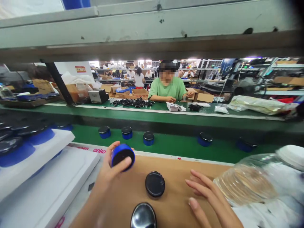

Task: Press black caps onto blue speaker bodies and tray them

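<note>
The left hand (109, 173) pinches a blue-sided round unit (119, 155) left of centre; the right hand (212, 198), fingers spread, occupies lower right, near a black disc (155, 184).

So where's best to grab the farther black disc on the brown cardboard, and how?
Probably by the rim of the black disc, fingers on opposite edges, coming from the right. It lies flat, with a smooth round top that gives little to pinch. The right hand is open on that side; the left hand holds a blue-and-black puck.
</note>
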{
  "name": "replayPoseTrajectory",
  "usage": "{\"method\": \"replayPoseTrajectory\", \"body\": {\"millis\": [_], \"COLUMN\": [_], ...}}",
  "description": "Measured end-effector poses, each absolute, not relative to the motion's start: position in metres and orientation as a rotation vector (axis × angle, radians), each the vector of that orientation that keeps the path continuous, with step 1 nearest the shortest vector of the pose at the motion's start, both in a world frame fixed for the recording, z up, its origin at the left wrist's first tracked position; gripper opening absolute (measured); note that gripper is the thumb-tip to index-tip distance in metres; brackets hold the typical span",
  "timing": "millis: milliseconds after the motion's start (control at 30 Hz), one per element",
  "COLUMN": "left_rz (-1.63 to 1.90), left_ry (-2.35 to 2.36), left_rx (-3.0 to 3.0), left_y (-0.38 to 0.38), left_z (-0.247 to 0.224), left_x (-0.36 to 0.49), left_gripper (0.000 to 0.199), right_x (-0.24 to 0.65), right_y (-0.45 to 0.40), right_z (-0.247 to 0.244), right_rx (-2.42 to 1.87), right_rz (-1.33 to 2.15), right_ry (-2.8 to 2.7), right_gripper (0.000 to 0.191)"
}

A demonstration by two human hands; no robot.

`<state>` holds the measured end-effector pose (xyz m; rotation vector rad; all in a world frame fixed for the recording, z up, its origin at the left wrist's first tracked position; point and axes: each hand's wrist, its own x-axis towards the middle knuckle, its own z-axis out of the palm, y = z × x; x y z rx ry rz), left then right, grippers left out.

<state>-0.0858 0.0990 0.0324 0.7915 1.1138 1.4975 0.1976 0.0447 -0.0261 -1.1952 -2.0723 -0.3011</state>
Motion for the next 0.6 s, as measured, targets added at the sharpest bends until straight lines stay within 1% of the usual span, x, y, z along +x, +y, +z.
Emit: {"method": "replayPoseTrajectory", "body": {"millis": [67, 100, 133, 233, 333, 367, 433, 500, 533, 600], "left_rz": [1.518, 1.515, 1.507, 1.443, 1.379, 1.355, 1.260, 1.040, 0.995, 0.931], "left_ry": [1.175, 1.204, 1.238, 1.371, 1.466, 1.464, 1.411, 1.398, 1.435, 1.436], "left_rx": [0.762, 0.764, 0.786, 1.003, 1.307, 1.420, 1.691, 2.202, 2.316, 2.388], "left_y": [0.117, 0.123, 0.127, 0.129, 0.125, 0.125, 0.130, 0.138, 0.142, 0.150], "left_z": [0.032, 0.030, 0.027, 0.016, 0.003, -0.003, -0.018, -0.036, -0.046, -0.060], "left_x": [-0.100, -0.104, -0.106, -0.102, -0.093, -0.093, -0.097, -0.107, -0.113, -0.127], "left_gripper": [0.053, 0.046, 0.044, 0.043, 0.050, 0.049, 0.048, 0.042, 0.039, 0.043], "right_x": [0.195, 0.193, 0.189, 0.175, 0.159, 0.155, 0.148, 0.144, 0.142, 0.141], "right_y": [0.045, 0.044, 0.042, 0.037, 0.038, 0.040, 0.045, 0.051, 0.053, 0.056], "right_z": [-0.022, -0.020, -0.019, -0.017, -0.018, -0.020, -0.025, -0.031, -0.034, -0.038], "right_rx": [-1.192, -1.175, -1.146, -1.058, -1.014, -1.002, -0.954, -0.900, -0.881, -0.862], "right_rz": [-0.305, -0.285, -0.254, -0.151, -0.201, -0.247, -0.344, -0.430, -0.464, -0.512], "right_ry": [-2.068, -2.069, -2.064, -2.031, -1.975, -1.958, -1.930, -1.914, -1.902, -1.861], "right_gripper": [0.025, 0.022, 0.020, 0.019, 0.018, 0.020, 0.038, 0.051, 0.054, 0.056]}}
